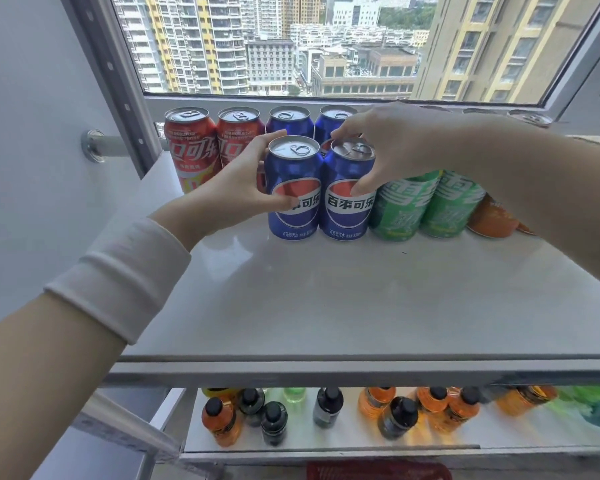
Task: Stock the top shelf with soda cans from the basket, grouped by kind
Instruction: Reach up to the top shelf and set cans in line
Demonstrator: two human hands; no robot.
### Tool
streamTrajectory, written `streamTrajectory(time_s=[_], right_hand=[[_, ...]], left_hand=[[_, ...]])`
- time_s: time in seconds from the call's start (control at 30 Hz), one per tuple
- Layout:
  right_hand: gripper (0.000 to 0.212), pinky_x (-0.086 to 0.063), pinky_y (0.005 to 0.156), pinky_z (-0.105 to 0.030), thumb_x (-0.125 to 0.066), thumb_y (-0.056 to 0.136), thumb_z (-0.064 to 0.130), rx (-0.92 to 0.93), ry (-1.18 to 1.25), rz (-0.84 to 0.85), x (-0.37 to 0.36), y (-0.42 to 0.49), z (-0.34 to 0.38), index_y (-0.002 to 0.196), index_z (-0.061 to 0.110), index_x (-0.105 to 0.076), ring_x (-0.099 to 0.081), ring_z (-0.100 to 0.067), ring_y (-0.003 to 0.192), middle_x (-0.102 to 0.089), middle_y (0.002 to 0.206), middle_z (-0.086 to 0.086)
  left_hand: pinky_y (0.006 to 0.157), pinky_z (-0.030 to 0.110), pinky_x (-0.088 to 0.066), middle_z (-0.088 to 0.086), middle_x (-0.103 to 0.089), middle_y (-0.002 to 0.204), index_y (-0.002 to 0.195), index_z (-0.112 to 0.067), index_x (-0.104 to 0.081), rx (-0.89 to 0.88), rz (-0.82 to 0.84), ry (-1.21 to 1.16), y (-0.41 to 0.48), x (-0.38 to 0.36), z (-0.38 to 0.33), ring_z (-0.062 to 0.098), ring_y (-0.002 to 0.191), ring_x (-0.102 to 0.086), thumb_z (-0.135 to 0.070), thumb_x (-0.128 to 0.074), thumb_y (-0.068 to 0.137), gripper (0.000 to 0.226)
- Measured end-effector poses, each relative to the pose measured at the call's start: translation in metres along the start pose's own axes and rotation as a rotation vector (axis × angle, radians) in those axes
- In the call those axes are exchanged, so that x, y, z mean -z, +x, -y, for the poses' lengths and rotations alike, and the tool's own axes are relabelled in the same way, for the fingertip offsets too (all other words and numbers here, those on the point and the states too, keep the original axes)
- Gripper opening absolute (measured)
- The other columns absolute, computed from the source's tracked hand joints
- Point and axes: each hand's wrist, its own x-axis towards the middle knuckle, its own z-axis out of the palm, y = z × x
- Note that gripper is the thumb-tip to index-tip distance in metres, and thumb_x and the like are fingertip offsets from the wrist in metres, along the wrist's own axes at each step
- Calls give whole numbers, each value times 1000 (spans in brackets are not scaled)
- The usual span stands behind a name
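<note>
Your left hand (238,192) curled round the left Pepsi can (293,216), your right hand (392,147) fingers (350,128) pinching the right Pepsi can (347,213) by its top, both upright on the top shelf (326,299), Sprite cans (406,209) just right of those fingers, Coca-Cola cans (187,147) behind your left fingers.

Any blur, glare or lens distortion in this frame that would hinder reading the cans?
Head view: daylight through the window backlights the scene, yet the front blue cans read sharp; head view: the wide lens slants the window frame sides; head view: lower-shelf bottles smear into blur at far right.
</note>
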Motion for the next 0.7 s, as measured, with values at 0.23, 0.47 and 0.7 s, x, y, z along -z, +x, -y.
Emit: streamTrajectory(time_s=[0.23, 0.47, 0.7], right_hand=[[87, -33, 104, -33, -67, 78, 46, 7, 104, -76, -4, -16, 5, 146, 14, -24, -36, -23, 131, -30, 146, -7], [76, -28, 110, -35, -59, 86, 44, -10, 194, -337, -7, -82, -9, 146, 13, -23, -31, -24, 136, -26, 149, -8], [73, -13, 114, -30, -54, 90, 39, 31, 261, -392, -25, -187, -34, 148, 14, -17, -9, -20, 145, -20, 155, -9]], left_hand=[[91, 18, -34, -13, -41, 130, 146, -26, 10, 59, -145, 28, -11, -23, -8, 1, 114, -45, -21, -72, 77, 107], [113, 32, -21, 6, -15, 155, 148, -21, 7, 140, -362, 87, -44, -50, -26, 17, 140, -24, -39, -63, 82, 98], [114, 33, -15, 5, -17, 155, 147, -13, -10, 120, -590, 269, -110, -114, -83, 20, 142, -17, -31, -50, 93, 70]])
